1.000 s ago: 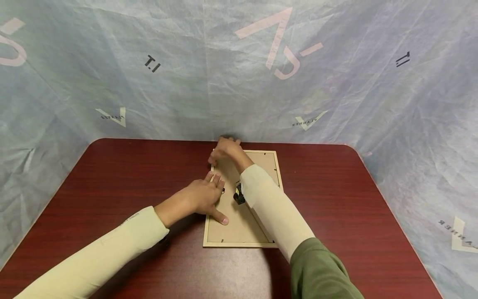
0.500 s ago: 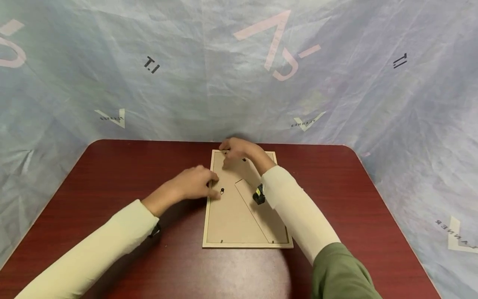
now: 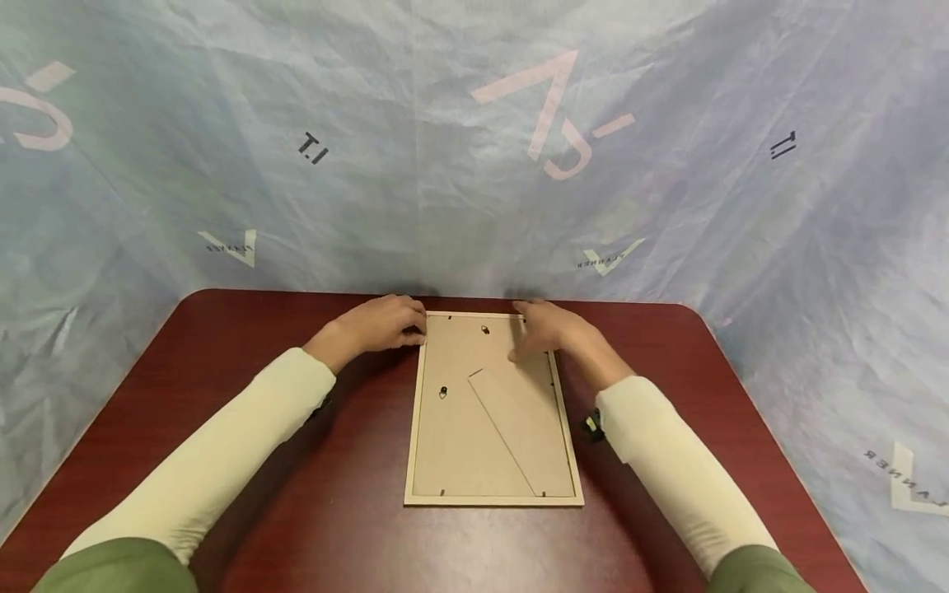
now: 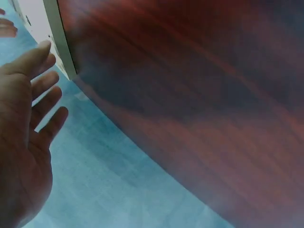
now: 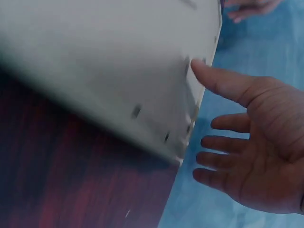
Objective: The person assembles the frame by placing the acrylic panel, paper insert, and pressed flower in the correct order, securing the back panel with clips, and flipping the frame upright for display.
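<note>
A picture frame with a thin pale wood border lies back side up on the table, its tan backing board showing. The outline of an easel leg and two small black hanging rings mark the board. By the far left corner, my left hand has its fingers spread loosely, the thumb close to the border in the left wrist view. My right hand is over the far right corner, fingers extended past the far edge and thumb above the board. Whether either hand touches the frame, I cannot tell.
The dark red wood-grain table has rounded far corners. A grey-blue printed sheet hangs right behind its far edge and along both sides. Small dark metal tabs sit along the frame's inner border.
My right hand has moved from the frame's far left corner across to the far right one. The left hand has lifted off the left side and shifted up to the far left corner.
</note>
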A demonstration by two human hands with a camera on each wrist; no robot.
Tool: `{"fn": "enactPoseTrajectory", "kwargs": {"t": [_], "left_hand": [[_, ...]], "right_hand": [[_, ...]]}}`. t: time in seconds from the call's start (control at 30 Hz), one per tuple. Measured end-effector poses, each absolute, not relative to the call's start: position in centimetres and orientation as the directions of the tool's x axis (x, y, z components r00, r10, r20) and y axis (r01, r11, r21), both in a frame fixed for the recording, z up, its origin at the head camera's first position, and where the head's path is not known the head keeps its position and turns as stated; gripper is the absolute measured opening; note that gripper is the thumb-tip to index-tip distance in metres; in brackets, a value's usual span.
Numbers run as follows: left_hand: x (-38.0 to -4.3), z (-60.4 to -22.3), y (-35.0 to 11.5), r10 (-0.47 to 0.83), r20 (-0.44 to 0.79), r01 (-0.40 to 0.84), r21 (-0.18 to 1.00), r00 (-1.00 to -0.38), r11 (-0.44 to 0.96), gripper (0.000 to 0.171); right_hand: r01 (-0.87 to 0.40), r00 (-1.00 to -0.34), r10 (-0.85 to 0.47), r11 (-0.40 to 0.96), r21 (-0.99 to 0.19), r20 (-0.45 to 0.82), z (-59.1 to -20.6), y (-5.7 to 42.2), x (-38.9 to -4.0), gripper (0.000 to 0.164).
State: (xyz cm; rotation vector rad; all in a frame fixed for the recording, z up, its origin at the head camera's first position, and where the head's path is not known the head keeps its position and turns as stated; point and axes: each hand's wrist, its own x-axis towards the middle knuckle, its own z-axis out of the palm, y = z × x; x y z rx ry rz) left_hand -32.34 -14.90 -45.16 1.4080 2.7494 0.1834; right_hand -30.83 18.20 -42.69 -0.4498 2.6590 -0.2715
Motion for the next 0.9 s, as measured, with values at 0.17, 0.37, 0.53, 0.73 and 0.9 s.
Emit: {"fn": "enactPoseTrajectory", "kwargs": {"t": [0.17, 0.37, 0.53, 0.73, 0.9], "left_hand": [[-32.9, -45.2, -14.9, 0.84, -0.048, 0.835, 0.093, -0.54, 0.542, 0.012], [-33.5, -45.3, -14.6, 0.864, -0.07, 0.86, 0.08, -0.499, 0.504, 0.01], [-34.0, -45.2, -14.3, 0.895, -0.078, 0.895, 0.052, -0.439, 0.443, 0.011], [-34.6, -45.4, -14.4, 0.943, -0.069, 0.942, -0.114, -0.325, 0.316, 0.015], [-35.1, -45.8, -15.0, 0.976, -0.064, 0.95, -0.252, -0.208, 0.186, 0.014]], "right_hand": [[-0.266, -0.806, -0.404, 0.9, -0.344, -0.433, -43.5, 21.6, -30.4, 0.12], [-0.272, -0.754, -0.5, 0.828, -0.49, -0.426, -44.4, 24.8, -29.5, 0.131], [-0.264, -0.743, -0.501, 0.829, -0.492, -0.445, -44.9, 25.6, -29.3, 0.139], [-0.257, -0.743, -0.479, 0.849, -0.462, -0.468, -44.9, 25.2, -29.6, 0.139], [-0.254, -0.736, -0.475, 0.855, -0.453, -0.483, -44.7, 25.2, -29.6, 0.139]]}}
